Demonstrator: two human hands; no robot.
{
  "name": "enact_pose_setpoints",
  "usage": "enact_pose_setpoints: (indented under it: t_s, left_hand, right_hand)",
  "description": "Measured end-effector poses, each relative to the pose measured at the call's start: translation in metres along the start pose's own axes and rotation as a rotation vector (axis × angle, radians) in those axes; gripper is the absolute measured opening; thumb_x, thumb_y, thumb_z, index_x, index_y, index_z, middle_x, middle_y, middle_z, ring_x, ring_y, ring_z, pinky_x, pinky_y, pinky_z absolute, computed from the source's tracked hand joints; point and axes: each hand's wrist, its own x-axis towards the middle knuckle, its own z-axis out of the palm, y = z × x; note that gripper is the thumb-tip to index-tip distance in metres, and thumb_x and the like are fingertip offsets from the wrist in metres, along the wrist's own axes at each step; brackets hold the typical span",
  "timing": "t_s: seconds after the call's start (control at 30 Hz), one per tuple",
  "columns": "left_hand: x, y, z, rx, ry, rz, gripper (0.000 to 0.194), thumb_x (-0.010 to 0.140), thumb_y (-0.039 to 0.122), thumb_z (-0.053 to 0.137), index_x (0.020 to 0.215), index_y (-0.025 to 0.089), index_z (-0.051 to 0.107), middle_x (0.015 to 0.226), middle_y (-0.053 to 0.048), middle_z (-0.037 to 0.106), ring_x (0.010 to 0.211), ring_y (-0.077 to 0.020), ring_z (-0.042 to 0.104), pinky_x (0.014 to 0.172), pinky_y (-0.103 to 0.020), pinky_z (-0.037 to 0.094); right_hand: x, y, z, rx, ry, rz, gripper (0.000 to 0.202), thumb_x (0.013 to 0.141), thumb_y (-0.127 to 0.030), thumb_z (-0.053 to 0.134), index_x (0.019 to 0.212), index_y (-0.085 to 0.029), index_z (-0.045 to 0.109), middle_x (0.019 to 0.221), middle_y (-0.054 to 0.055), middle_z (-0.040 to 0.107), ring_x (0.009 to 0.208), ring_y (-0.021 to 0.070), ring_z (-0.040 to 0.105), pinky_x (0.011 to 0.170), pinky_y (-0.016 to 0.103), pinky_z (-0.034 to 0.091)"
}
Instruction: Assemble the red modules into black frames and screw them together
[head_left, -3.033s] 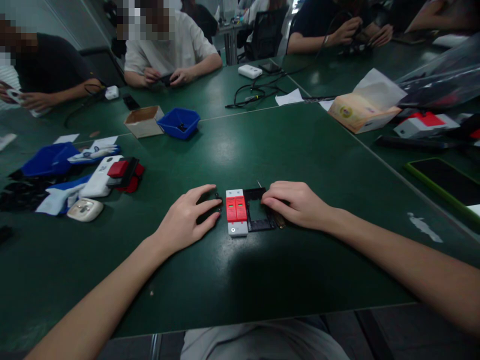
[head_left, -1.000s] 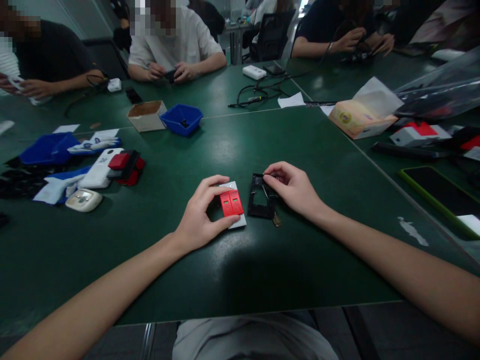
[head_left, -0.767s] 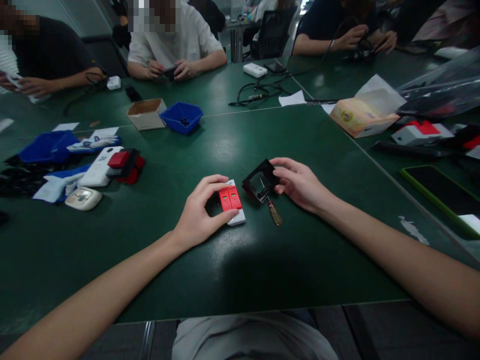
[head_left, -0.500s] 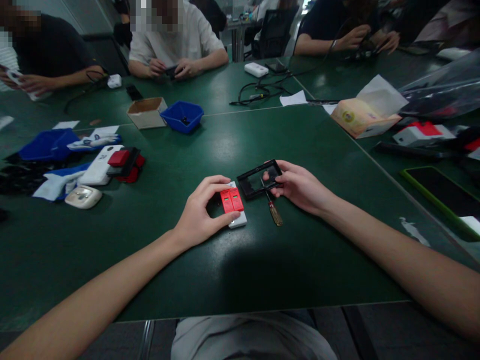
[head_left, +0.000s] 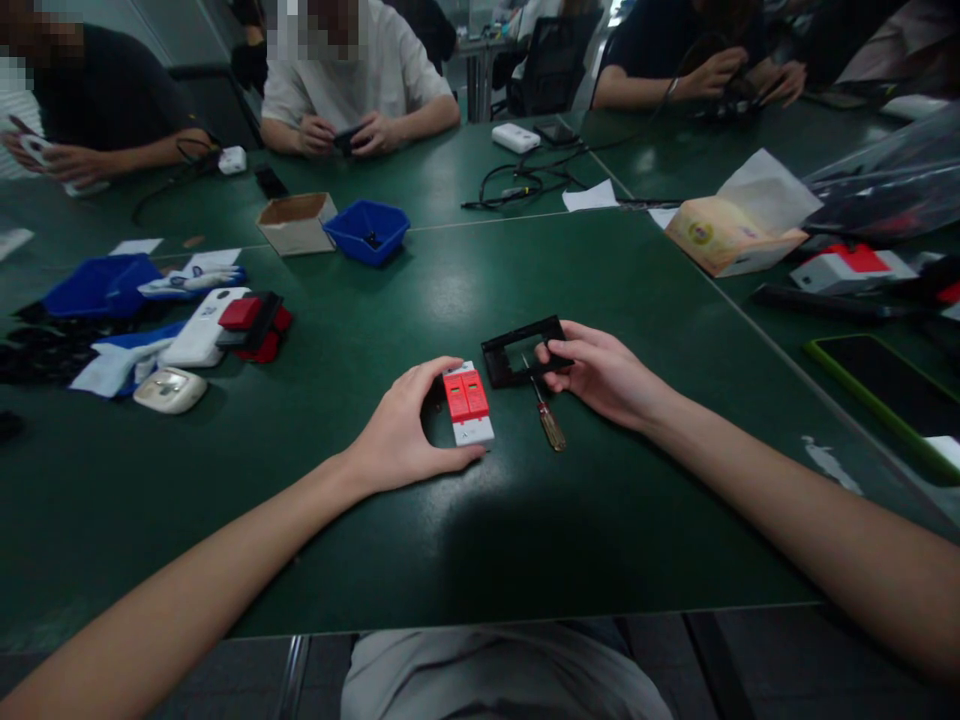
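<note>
My left hand (head_left: pixel 409 425) spans a red-and-white surge protector module (head_left: pixel 468 400) lengthwise, fingers at its far end and thumb at its near end. Two red blocks with small windows face upward on the white body. In my right hand (head_left: pixel 592 372) is a black rectangular frame (head_left: pixel 504 374), pinched at its right end and tilted above the table. A screwdriver (head_left: pixel 551 425) with a translucent amber handle lies just below the frame, its shaft seen through the opening.
On the left are blue-and-white gloves (head_left: pixel 124 360), a white phone-like device (head_left: pixel 204 328), a red-and-black part (head_left: pixel 253 325) and a pale oval object (head_left: pixel 170 390). Beyond stand a cardboard box (head_left: pixel 298 228) and blue bin (head_left: pixel 367 235). A tissue box (head_left: pixel 731 240) and green-edged phone (head_left: pixel 885 400) lie right. Several people sit opposite.
My left fingers and thumb have shifted from over the module's top to its two ends, exposing more of it. The black frame has tilted and moved slightly right.
</note>
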Motion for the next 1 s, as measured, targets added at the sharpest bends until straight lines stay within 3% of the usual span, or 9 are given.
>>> enact_pose_setpoints:
  t_s: [0.17,0.37,0.57,0.73,0.83,1.0]
  left_hand:
    - [0.0024,0.0006,-0.0035,-0.043,0.008,-0.014,0.081,0.07,0.045,0.088,0.138,0.021,0.052,0.131,-0.014,0.068,0.118,-0.033,0.068,0.105,-0.052,0.053]
    - [0.0018,-0.0044,-0.0014,0.011,0.023,0.075,0.079,0.071,0.046,0.089,0.137,0.019,0.054,0.138,-0.017,0.064,0.127,-0.0348,0.063,0.111,-0.053,0.05]
    - [-0.0031,-0.0024,-0.0004,0.07,0.067,0.224,0.077,0.074,0.038,0.088,0.139,0.02,0.051,0.144,-0.019,0.057,0.135,-0.0357,0.057,0.112,-0.055,0.048]
    - [-0.0055,0.0016,-0.0006,0.135,0.083,0.338,0.071,0.078,0.037,0.084,0.139,0.022,0.05,0.146,-0.021,0.055,0.134,-0.037,0.057,0.11,-0.056,0.049]
    - [-0.0049,0.0015,-0.0009,0.141,0.075,0.347,0.071,0.079,0.037,0.083,0.139,0.021,0.049,0.146,-0.022,0.055,0.135,-0.037,0.056,0.11,-0.055,0.049]
    - [-0.0046,-0.0003,-0.0013,0.131,0.068,0.312,0.071,0.078,0.036,0.084,0.138,0.02,0.049,0.145,-0.022,0.054,0.135,-0.037,0.056,0.111,-0.055,0.049]
  right_hand:
    - [0.0001,0.001,-0.001,-0.018,-0.009,-0.004,0.022,0.082,-0.031,0.077,0.089,-0.019,0.06,0.084,-0.001,0.061,0.064,0.0102,0.058,0.054,0.024,0.046]
    - [-0.0011,0.0001,0.0001,-0.016,-0.018,-0.008,0.027,0.08,-0.035,0.081,0.089,-0.019,0.061,0.084,-0.001,0.062,0.064,0.0103,0.059,0.054,0.023,0.046]
    - [-0.0013,0.0017,0.0003,0.02,0.011,-0.032,0.047,0.078,-0.057,0.082,0.102,-0.022,0.061,0.075,-0.003,0.064,0.06,0.0131,0.059,0.054,0.026,0.048]
    - [-0.0004,0.0039,-0.0001,0.065,0.043,-0.034,0.065,0.081,-0.073,0.07,0.119,-0.022,0.06,0.069,-0.001,0.065,0.06,0.0168,0.061,0.057,0.031,0.052]
    - [-0.0022,0.0021,0.0017,0.074,0.073,-0.027,0.064,0.085,-0.068,0.069,0.126,-0.02,0.058,0.066,-0.002,0.065,0.059,0.0179,0.06,0.057,0.032,0.052]
    - [-0.0057,-0.0009,0.0041,0.064,0.068,-0.024,0.056,0.083,-0.046,0.068,0.13,-0.018,0.056,0.064,-0.002,0.067,0.058,0.0194,0.061,0.062,0.035,0.054]
